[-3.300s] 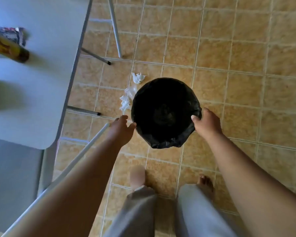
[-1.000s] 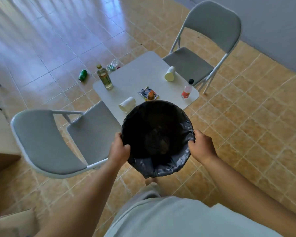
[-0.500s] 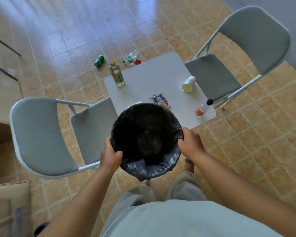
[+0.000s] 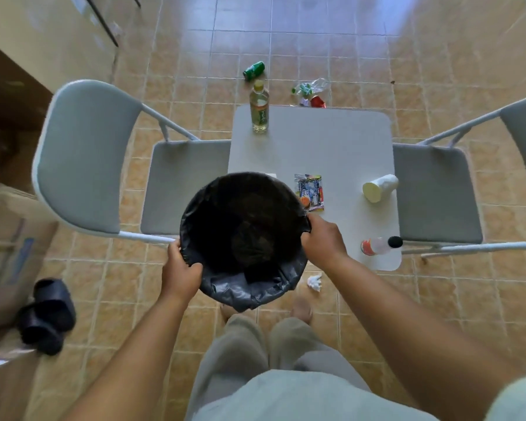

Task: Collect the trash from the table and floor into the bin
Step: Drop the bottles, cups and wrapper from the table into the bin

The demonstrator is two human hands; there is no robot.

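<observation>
In the head view, our left hand (image 4: 179,271) and right hand (image 4: 324,241) grip the bin (image 4: 243,235) by opposite sides of its rim, fingers curled over the black liner. We judge it light and stiff, but the liner is slippery, so the rim is the best hold.

Beyond the right fingers, the desk (image 4: 331,147) carries one snack wrapper (image 4: 309,192), one tipped paper cup (image 4: 379,187), one small bottle (image 4: 380,245) and one tall bottle (image 4: 259,112). On the floor there is one green can (image 4: 253,70) and one tissue wad (image 4: 315,281).

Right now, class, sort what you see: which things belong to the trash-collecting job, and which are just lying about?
Job: black-lined round bin; yellow-capped clear bottle, printed snack wrapper, tipped white paper cup, black-capped small bottle on the table; green can, crumpled plastic wrappers, crumpled white tissue on the floor.
Lying about: two grey folding chairs, dark slippers, cardboard box.
</observation>
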